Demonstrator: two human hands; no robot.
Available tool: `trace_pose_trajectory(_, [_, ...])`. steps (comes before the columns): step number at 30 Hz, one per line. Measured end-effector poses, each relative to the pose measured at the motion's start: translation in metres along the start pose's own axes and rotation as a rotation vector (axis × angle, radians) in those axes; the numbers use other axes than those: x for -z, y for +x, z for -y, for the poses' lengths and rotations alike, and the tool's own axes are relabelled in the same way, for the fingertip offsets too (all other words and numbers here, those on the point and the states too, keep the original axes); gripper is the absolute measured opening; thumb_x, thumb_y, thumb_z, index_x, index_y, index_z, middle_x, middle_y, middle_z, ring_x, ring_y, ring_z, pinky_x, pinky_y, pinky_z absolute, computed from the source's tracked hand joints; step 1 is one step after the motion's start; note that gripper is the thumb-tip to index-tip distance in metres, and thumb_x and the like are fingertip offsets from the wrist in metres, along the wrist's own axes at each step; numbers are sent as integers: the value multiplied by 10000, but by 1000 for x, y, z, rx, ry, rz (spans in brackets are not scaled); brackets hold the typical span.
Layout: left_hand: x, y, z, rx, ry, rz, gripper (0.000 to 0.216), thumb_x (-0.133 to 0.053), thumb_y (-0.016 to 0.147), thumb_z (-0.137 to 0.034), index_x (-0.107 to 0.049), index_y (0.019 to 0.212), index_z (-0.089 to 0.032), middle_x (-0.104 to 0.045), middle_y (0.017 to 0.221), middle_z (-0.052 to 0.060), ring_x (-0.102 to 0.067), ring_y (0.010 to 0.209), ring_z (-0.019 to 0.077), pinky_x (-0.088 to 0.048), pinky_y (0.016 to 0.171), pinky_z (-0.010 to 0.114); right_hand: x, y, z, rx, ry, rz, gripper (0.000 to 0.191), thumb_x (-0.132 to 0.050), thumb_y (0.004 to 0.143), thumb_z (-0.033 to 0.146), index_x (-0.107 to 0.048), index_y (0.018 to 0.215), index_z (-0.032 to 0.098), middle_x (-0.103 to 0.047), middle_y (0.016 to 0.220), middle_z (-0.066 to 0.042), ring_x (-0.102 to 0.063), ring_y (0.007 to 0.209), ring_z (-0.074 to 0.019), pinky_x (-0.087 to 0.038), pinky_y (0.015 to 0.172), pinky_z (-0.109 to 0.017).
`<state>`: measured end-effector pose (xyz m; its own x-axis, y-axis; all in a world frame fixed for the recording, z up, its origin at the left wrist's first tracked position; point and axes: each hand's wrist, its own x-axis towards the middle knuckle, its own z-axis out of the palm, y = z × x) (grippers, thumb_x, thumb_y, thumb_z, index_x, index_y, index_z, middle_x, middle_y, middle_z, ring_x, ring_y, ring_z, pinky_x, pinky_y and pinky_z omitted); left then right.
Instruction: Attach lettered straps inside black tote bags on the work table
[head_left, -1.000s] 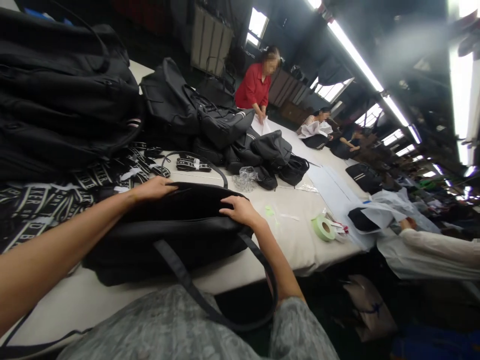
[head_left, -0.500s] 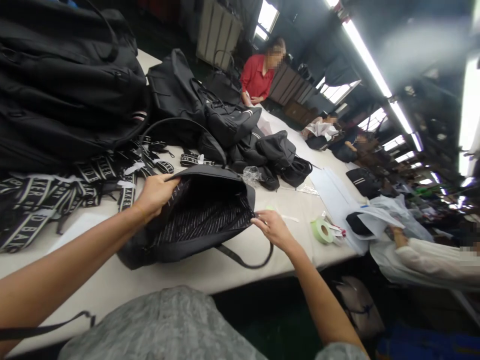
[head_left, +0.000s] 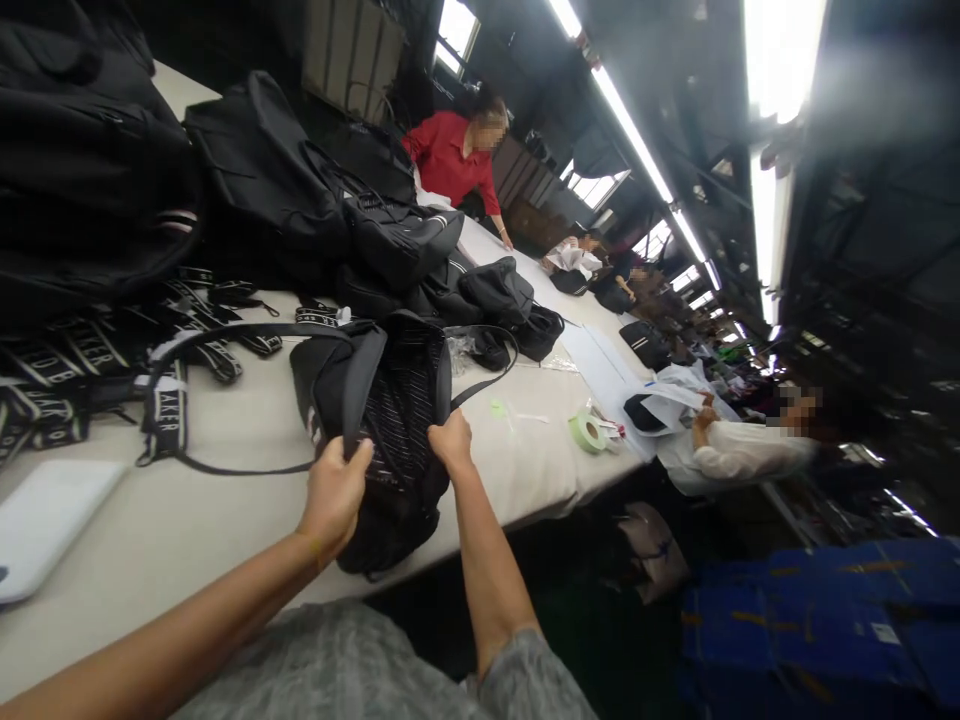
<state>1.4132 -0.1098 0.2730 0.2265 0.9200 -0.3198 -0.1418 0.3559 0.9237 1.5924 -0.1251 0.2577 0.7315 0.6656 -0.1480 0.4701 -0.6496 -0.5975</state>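
A black bag [head_left: 390, 420] with a striped lining stands on its end at the near edge of the white table [head_left: 225, 520]. My left hand [head_left: 334, 495] grips its left rim beside a wide strap. My right hand [head_left: 452, 443] grips the right rim, so the mouth is held apart and the lining shows between my hands. A thin black shoulder strap [head_left: 225, 465] loops out from the bag to the left across the table.
Piled black bags [head_left: 285, 190] and lettered black-and-white straps [head_left: 90, 350] fill the far left. A green tape roll [head_left: 587, 432] lies to the right. A white flat object [head_left: 45, 520] lies at near left. People work farther along the table.
The bag has been turned from lying flat to standing on end and pulled nearer the table edge. Both hands have come close together on its rim. The view has swung right.
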Motion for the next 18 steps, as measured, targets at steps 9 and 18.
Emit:
trace_pose_trajectory(9, [115, -32, -81, 210, 617, 948, 529, -566, 762, -692, -654, 1066, -268, -703, 739, 51, -677, 613, 264, -545, 558, 350, 77, -16, -7, 228, 224, 330, 83, -451, 529, 193, -463, 609, 173, -400, 535, 53, -382, 496, -99, -266, 444, -209])
trace_pose_trajectory(18, [59, 61, -122, -1241, 1542, 100, 677, -548, 806, -140, -340, 1450, -160, -333, 1492, 235, -262, 1390, 423, -221, 1074, 652, 101, 14, 24, 410, 183, 573, 91, -487, 527, 205, -496, 607, 163, -419, 567, 50, -391, 542, -97, -277, 489, -199])
